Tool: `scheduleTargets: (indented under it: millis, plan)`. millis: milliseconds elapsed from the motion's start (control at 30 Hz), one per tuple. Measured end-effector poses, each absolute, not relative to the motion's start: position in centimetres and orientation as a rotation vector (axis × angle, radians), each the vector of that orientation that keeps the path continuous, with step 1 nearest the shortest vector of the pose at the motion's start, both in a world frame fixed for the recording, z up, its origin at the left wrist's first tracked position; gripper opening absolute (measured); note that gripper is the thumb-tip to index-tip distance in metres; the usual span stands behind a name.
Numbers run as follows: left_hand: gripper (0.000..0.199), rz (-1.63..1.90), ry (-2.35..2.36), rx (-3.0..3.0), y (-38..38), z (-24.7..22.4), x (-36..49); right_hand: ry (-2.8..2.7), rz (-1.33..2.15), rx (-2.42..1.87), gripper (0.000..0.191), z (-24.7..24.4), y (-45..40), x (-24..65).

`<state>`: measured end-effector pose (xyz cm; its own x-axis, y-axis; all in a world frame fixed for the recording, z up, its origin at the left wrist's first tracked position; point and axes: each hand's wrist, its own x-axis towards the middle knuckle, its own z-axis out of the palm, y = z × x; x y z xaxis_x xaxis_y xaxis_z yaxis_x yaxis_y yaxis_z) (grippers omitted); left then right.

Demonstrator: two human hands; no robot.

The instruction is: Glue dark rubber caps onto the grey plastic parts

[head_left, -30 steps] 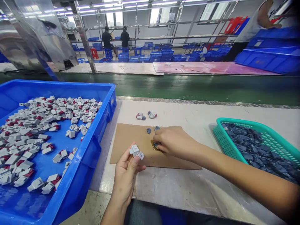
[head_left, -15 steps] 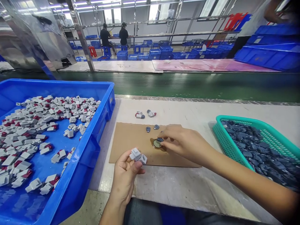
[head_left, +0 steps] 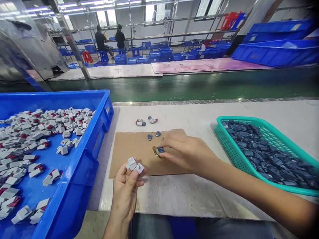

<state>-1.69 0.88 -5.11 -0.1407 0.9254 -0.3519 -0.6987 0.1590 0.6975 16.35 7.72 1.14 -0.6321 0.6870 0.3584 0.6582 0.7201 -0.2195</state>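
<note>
My left hand (head_left: 126,187) pinches a light grey blocky plastic part (head_left: 134,166) between thumb and fingers, above the near left edge of a cardboard sheet (head_left: 129,146). Over the middle of the sheet, my right hand (head_left: 185,151) grips a small dark blue plastic piece (head_left: 160,149) by its fingertips. That piece is at a small round dish (head_left: 157,152) ringed by a brown wet stain; I cannot tell whether it touches the dish. Two more dark blue pieces (head_left: 150,137) lie on the cardboard behind it. Past the sheet sit two grey, red and dark blue assemblies (head_left: 153,120).
On the left, a large blue bin (head_left: 82,172) holds many grey-and-red parts. A green basket (head_left: 224,146) full of dark blue pieces stands at the right. Behind the table runs a green conveyor belt (head_left: 174,86). Blue crates (head_left: 271,53) are stacked beyond, near a person.
The view has shifted, so everything sits further left. My right hand has tilted the dark blue piece at the dish; its face shows more. My left hand keeps its hold on the grey part.
</note>
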Motion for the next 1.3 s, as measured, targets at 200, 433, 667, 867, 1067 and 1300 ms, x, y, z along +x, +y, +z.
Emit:
scheduleTargets:
  millis: [200,433,667,867,1067,1300]
  plan:
    - [0.035,1.436,0.890,0.369,0.8,-5.1,-1.7,-2.154,0.635,-0.848,0.012,1.7,5.8,15.0]
    - [0.038,1.484,0.875,0.345,0.8,-4.9,-1.4,-2.170,0.698,-0.832,0.010,1.0,4.8,13.4]
    - [0.036,1.470,0.839,0.352,0.9,-4.8,-1.5,-2.223,0.626,-0.836,0.010,1.3,4.9,13.4]
    - [0.035,1.451,0.831,0.372,0.8,-5.0,-1.6,-2.296,0.564,-0.772,0.006,1.3,5.0,13.5]
    - [0.035,1.390,0.829,0.461,0.7,-5.8,-2.0,-2.477,0.744,-0.773,0.006,2.9,5.5,13.9]
    - [0.034,1.360,0.835,0.484,0.5,-5.5,-1.9,-2.530,0.891,-0.793,0.011,3.6,6.0,13.9]
